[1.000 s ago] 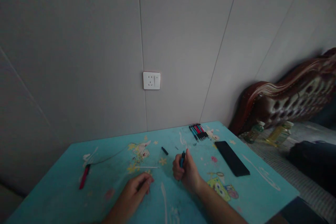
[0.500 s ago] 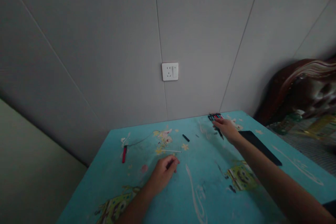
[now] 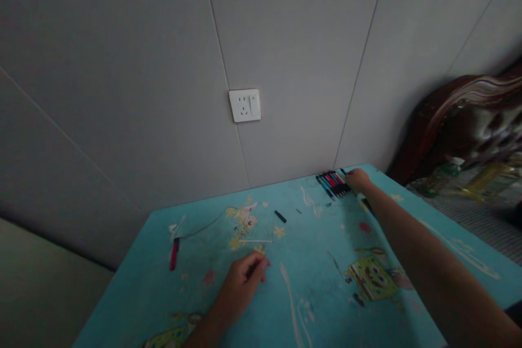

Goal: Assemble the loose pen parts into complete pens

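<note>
At the far right of the table my right hand (image 3: 359, 180) is closed. A dark pen (image 3: 343, 171) sticks out past its fingertips toward the wall. Just left of it, several black, blue and red pens (image 3: 332, 184) lie side by side in a row. My left hand (image 3: 247, 272) rests loosely curled on the table, with nothing visible in its fingers. Beyond it lies a thin white stick (image 3: 256, 241), and farther back a short black piece like a pen cap (image 3: 280, 216). A slim red object with a dark end (image 3: 174, 254) lies at the left.
The table has a light blue cartoon cloth (image 3: 302, 261) and stands against a grey panelled wall with a socket (image 3: 245, 105). A dark flat edge (image 3: 367, 205) shows beside my right forearm. A brown padded headboard (image 3: 460, 114) and bottles (image 3: 444, 176) are at right.
My right hand has moved right, from over the row of pens to its right end, uncovering the row. The view has shifted slightly right. My left hand stays curled on the table.
</note>
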